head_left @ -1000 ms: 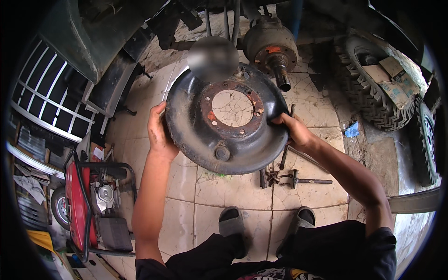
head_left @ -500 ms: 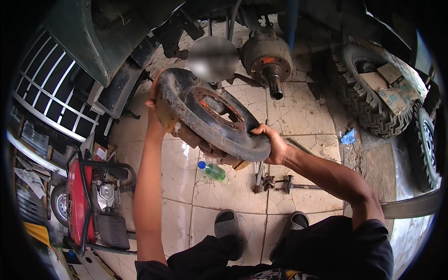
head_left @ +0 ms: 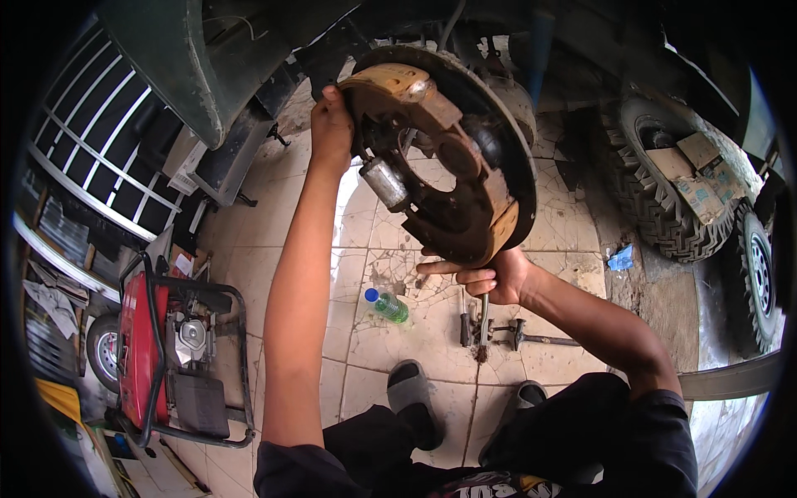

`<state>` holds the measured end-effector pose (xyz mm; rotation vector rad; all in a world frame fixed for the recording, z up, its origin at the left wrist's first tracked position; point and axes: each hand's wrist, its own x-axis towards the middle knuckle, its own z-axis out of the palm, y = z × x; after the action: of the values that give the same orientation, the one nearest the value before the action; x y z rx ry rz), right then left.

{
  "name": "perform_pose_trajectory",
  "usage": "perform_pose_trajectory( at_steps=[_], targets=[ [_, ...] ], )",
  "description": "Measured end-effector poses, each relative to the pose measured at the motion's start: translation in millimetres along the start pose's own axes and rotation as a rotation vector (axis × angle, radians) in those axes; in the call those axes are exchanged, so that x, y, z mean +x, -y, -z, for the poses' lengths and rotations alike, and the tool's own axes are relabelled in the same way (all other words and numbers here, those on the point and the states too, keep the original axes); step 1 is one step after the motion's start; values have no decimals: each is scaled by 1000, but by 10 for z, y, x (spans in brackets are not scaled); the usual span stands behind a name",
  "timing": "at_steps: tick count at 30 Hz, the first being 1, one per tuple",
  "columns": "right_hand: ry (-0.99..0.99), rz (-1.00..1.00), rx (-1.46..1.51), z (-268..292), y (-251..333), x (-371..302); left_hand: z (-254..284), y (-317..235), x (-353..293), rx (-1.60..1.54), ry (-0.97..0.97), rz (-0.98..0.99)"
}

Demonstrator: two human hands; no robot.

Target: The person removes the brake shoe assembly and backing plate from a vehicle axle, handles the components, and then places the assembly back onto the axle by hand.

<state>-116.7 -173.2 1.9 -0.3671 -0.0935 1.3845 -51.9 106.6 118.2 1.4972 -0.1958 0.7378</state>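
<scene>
Between my two hands hangs a drum brake assembly (head_left: 461, 137), a dark round backing plate with rusty curved brake shoes, tan linings and a silver cylinder. Its shoe side is turned towards me and tilted. My left hand (head_left: 334, 133) grips the upper left rim beside a lining. At the lower edge, my right hand (head_left: 502, 278) holds the plate from beneath, some fingers stretched out to the left. Behind the plate, a rusty axle housing (head_left: 516, 104) is mostly hidden.
On the tiled floor lie a clear bottle (head_left: 388, 306) with green liquid and a blue cap, a hammer-like tool (head_left: 535, 338) and a dark-handled tool (head_left: 465, 326). A red generator (head_left: 143, 357) in a black frame stands left. Large tyres (head_left: 656, 207) stand right. A dark vehicle body hangs overhead.
The brake assembly has been raised and turned over, so its shoes now face me rather than the plate's back. Both hands moved with it, the left one upward. The axle housing has become mostly covered.
</scene>
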Motion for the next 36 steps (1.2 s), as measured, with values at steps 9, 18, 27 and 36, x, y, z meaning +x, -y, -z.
perform_pose_trajectory(
  at_steps=[9,18,27,36],
  targets=[
    [-307,256,-136,-158,197,-68,-138,143,166,25,-70,172],
    [-452,596,-229,-362,176,-206,-250,353,414,101,-124,431],
    [-819,610,-518,-351,370,-364,-688,553,355,-6,-80,360],
    [-748,798,-176,452,-55,-96,-942,394,259,407,211,214]
  ],
)
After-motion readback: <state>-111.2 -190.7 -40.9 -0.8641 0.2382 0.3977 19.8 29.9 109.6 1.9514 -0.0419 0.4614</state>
